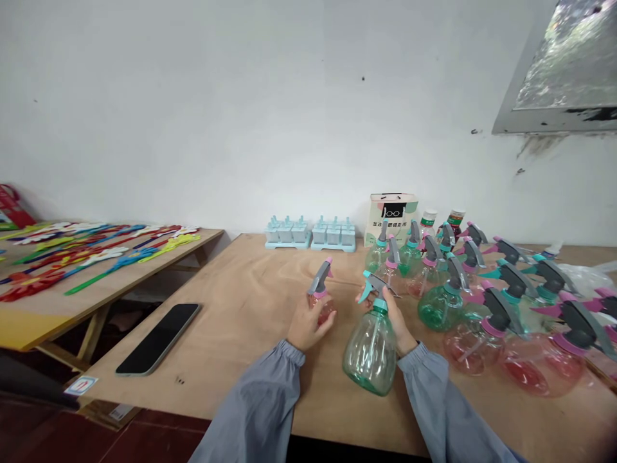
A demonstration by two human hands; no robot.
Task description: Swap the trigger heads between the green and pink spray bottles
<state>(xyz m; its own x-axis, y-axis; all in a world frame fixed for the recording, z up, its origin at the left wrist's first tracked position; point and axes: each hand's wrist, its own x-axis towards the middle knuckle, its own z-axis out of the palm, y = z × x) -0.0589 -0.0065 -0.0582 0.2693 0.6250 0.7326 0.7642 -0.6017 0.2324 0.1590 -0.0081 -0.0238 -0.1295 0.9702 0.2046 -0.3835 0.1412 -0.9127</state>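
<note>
From my remote seat I see plain grey-blue sleeves (267, 399), a near spray bottle (370, 352) tinted clear green under a teal-and-grey head, and a pink bottle (320, 283) on its left topped in grey and pink. To the right I make out green and pink bottles (452, 299); far off, pale blue moulds (288, 235) and a cream bag (376, 225) printed with white glasses on black. Left, my view gives me a black phone (159, 339) and flowers (126, 258) in red, yellow, blue and white.

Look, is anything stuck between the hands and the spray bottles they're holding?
Nothing visible is. The left hand wraps right around the pink-collared bottle, and the right hand directly holds the green bottle near its neck.
</note>
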